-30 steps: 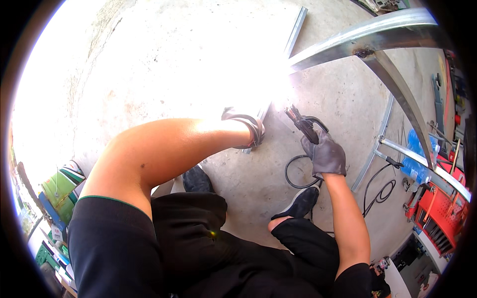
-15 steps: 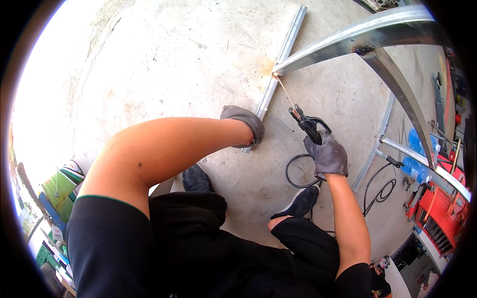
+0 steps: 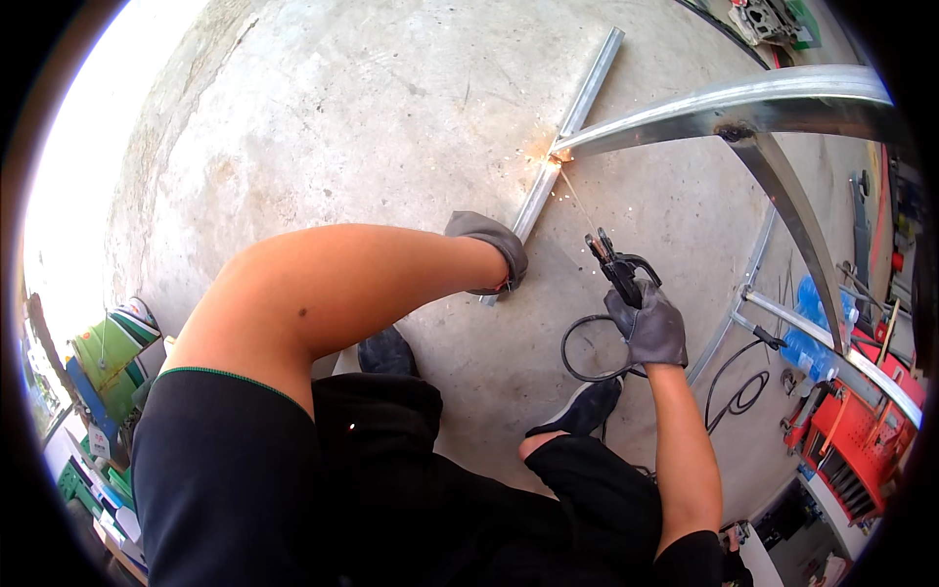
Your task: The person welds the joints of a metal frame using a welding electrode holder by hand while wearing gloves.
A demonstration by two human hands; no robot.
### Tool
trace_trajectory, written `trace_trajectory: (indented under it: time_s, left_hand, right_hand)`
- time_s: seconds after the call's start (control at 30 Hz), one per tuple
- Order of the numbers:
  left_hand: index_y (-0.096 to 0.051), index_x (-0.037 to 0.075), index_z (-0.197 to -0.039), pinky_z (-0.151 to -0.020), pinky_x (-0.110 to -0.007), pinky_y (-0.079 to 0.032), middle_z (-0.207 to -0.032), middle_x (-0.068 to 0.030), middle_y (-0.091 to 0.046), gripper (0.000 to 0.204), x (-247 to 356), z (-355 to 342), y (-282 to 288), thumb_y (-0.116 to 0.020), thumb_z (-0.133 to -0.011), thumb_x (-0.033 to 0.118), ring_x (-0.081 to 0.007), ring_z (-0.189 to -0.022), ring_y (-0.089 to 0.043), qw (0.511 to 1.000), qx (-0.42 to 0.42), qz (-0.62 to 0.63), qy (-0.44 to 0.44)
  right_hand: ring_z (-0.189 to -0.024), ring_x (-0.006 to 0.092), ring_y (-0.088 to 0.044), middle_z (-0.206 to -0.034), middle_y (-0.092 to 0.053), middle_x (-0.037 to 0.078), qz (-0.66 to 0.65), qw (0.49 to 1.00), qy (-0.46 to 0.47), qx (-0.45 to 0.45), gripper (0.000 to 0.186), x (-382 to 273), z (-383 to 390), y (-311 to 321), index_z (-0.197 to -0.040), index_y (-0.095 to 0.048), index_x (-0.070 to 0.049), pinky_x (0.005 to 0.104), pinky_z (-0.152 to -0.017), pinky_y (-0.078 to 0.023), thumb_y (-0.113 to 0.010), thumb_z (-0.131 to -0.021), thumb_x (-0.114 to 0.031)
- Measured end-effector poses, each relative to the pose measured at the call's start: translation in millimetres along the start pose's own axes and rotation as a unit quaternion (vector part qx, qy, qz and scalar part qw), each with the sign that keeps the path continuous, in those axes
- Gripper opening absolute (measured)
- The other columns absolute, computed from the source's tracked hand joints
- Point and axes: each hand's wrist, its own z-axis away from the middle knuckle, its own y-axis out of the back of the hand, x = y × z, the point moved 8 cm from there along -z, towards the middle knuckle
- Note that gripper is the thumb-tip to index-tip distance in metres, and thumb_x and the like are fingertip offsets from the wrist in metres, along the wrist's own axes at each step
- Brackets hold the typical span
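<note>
Containers are grouped at the right side. The red box (image 3: 880, 430) has a perforated panel and a row of slots that hold dark, narrow objects; their kind cannot be read. Beside it lie two blue bottles (image 3: 808, 354), one nearer than the other; their contents cannot be determined.

The right hand (image 3: 649, 328), in a grey glove, is clenched around the handle of the black clamp (image 3: 614, 266). The forearm enters from the lower edge and points upward, with the clamp tilted up and to the left. The clamp carries a thin rod (image 3: 577, 196), whose far tip reaches the joint where the metal frame (image 3: 665, 125) meets the metal bar (image 3: 533, 203). Sparks (image 3: 546, 158) surround this joint. The bar lies slantwise on the floor (image 3: 323, 127).

The left arm is bent at the elbow and extends across to the lower part of the bar. The left hand (image 3: 486, 243), also gloved, is placed over the bar near its lower end. Its fingers are hidden, so whether it grasps or only presses cannot be told.

The frame is cut off by the dark rim at the right.
</note>
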Motion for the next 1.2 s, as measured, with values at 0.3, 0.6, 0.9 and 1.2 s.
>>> trace_trajectory:
  time_s: [0.3, 0.6, 0.9, 1.2]
  left_hand:
    - [-0.087, 0.016, -0.111, -0.078, -0.047, -0.056, -0.095, -0.0079, -0.081, 0.040, 5.2, 7.3, 8.7, -0.071, -0.089, 0.046, -0.0286, -0.089, -0.078, 1.000, -0.013, 0.005, 0.009]
    - [-0.084, 0.016, -0.120, -0.079, -0.042, -0.057, -0.107, -0.0078, -0.081, 0.038, 6.7, 16.1, 14.6, -0.073, -0.092, 0.039, -0.0265, -0.096, -0.077, 1.000, -0.024, -0.013, -0.001]
    - [-0.083, 0.016, -0.126, -0.082, -0.038, -0.058, -0.113, -0.0076, -0.081, 0.040, 2.7, 15.5, 14.2, -0.073, -0.093, 0.036, -0.0249, -0.100, -0.077, 0.999, -0.027, 0.011, 0.029]
    - [-0.083, 0.016, -0.126, -0.082, -0.038, -0.058, -0.112, -0.0085, -0.081, 0.041, 2.2, 11.7, 10.6, -0.073, -0.092, 0.038, -0.0265, -0.099, -0.077, 0.999, -0.017, 0.022, 0.033]
  right_hand:
    - [-0.099, 0.0412, -0.077, -0.107, -0.080, 0.020, 0.015, 0.997, -0.054, -0.046, 0.041, -12.8, -13.2, -6.3, -0.112, -0.079, -0.012, 0.0510, -0.088, -0.058, -0.075, -0.097, -0.050]
    - [-0.099, 0.0425, -0.076, -0.107, -0.080, 0.020, 0.018, 0.997, -0.058, -0.042, 0.042, -11.6, -15.7, -9.2, -0.111, -0.079, -0.011, 0.0514, -0.087, -0.058, -0.074, -0.097, -0.051]
    - [-0.098, 0.0431, -0.076, -0.105, -0.079, 0.021, 0.001, 0.997, -0.060, -0.041, 0.041, -8.7, -18.2, -12.9, -0.106, -0.079, -0.010, 0.0508, -0.087, -0.059, -0.075, -0.095, -0.050]
    - [-0.095, 0.0422, -0.076, -0.102, -0.079, 0.021, -0.017, 0.998, -0.044, -0.034, 0.042, -11.0, -15.2, -10.1, -0.106, -0.079, -0.010, 0.0506, -0.085, -0.059, -0.075, -0.095, -0.050]
